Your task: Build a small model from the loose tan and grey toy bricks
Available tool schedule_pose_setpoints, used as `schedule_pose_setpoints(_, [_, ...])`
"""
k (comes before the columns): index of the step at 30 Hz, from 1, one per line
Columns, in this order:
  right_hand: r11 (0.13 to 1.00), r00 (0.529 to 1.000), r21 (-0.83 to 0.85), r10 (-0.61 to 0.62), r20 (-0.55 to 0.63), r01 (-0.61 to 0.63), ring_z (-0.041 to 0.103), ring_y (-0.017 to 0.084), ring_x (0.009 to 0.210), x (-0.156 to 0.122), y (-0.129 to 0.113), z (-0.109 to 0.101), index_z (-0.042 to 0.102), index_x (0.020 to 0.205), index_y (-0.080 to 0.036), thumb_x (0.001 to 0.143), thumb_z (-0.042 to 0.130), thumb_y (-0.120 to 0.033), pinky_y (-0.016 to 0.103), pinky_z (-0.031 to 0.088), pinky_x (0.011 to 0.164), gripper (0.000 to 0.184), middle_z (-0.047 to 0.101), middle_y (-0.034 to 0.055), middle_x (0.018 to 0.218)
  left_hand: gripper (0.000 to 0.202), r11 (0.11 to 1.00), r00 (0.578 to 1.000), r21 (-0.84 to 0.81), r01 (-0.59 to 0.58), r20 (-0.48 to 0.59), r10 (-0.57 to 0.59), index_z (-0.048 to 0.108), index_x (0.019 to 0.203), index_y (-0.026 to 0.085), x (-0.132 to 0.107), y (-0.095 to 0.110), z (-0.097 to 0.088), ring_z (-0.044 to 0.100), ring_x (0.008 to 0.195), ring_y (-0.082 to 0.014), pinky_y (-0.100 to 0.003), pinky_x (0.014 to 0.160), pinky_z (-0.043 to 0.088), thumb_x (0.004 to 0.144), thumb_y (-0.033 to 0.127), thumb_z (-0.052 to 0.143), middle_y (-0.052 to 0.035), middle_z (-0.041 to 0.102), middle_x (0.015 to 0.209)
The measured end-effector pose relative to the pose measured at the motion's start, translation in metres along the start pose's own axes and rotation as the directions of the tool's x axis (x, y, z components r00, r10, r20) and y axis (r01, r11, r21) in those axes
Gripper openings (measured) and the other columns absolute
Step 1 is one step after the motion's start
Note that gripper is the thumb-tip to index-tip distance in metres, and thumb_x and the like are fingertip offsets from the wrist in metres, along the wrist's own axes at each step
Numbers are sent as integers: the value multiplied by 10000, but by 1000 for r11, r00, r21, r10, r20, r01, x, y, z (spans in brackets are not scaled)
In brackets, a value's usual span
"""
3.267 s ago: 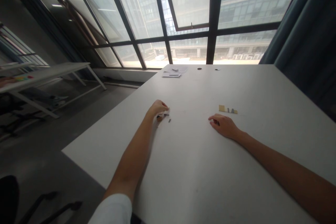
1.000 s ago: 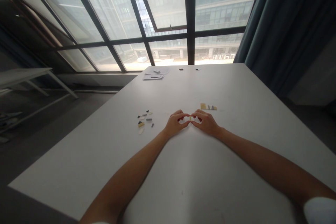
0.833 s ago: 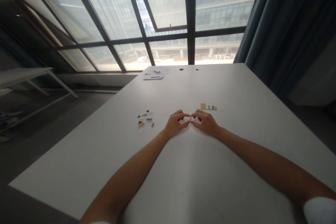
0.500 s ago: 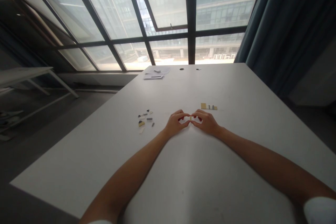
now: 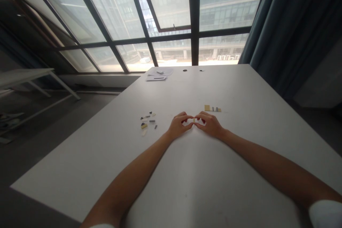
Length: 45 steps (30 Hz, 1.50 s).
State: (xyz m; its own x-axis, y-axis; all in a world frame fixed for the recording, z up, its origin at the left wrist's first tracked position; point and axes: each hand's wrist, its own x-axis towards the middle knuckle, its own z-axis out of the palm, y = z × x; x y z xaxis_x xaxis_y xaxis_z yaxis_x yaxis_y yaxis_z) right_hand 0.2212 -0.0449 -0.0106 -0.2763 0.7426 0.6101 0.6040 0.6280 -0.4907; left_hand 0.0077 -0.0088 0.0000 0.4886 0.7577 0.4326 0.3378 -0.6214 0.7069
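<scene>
My left hand (image 5: pixel 179 125) and my right hand (image 5: pixel 209 124) meet at the middle of the white table (image 5: pixel 240 89), fingertips pinched together on a tiny tan brick piece (image 5: pixel 193 120) held between them. Both hands rest on the tabletop. Just beyond my right hand lies a small flat tan plate with grey studs (image 5: pixel 212 108). Left of my left hand sit several loose small bricks (image 5: pixel 148 122), grey, black and tan.
Papers (image 5: pixel 159 74) lie at the table's far edge, near two dark round holes (image 5: pixel 184 70). Large windows stand behind the table, a dark curtain (image 5: pixel 291 28) hangs at the right, and another white table (image 5: pixel 24 76) stands at the left.
Earlier my left hand was at the loose bricks and my right lay apart near the plate. Over the last second both hands stay pinched together, nearly still.
</scene>
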Motion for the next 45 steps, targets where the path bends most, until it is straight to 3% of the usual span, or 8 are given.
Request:
schedule_pose_setpoints(17, [1000, 1000, 17, -9, 6, 9, 496, 118, 614, 0, 0, 0, 670, 969, -215, 852, 685, -210, 247, 421, 627, 117, 620, -1, 814, 252, 997, 998, 36, -61, -4, 61, 770, 1060, 222, 0, -5, 2, 468, 666, -122, -245, 644, 371, 823, 295, 724, 2, 524, 752])
schedule_pose_setpoints(25, [1000, 1000, 22, 5, 13, -5, 506, 119, 619, -1, 3, 1, 671, 976, -217, 846, 701, -222, 252, 426, 636, 134, 618, -4, 821, 261, 1000, 1000, -17, 24, 4, -24, 785, 1029, 238, 0, -3, 1, 464, 664, -129, -249, 652, 373, 777, 303, 766, -4, 539, 753])
schedule_pose_setpoints(34, [1000, 1000, 23, 2, 18, -3, 500, 115, 627, 0, 2, 0, 667, 990, -211, 856, 691, -224, 242, 415, 634, 137, 612, -1, 819, 239, 992, 993, 60, -115, -16, 116, 763, 1049, 196, 1, -8, 2, 466, 643, -107, -231, 604, 373, 826, 274, 727, 6, 534, 742])
schedule_pose_setpoints(45, [999, 999, 23, 22, 31, -23, 506, 117, 635, 0, 2, 0, 670, 1008, -211, 856, 684, -214, 243, 414, 645, 153, 620, 2, 833, 239, 987, 990, 87, -137, -16, 139, 760, 1061, 198, 1, -9, 3, 474, 640, -101, -232, 602, 383, 833, 263, 728, 10, 534, 745])
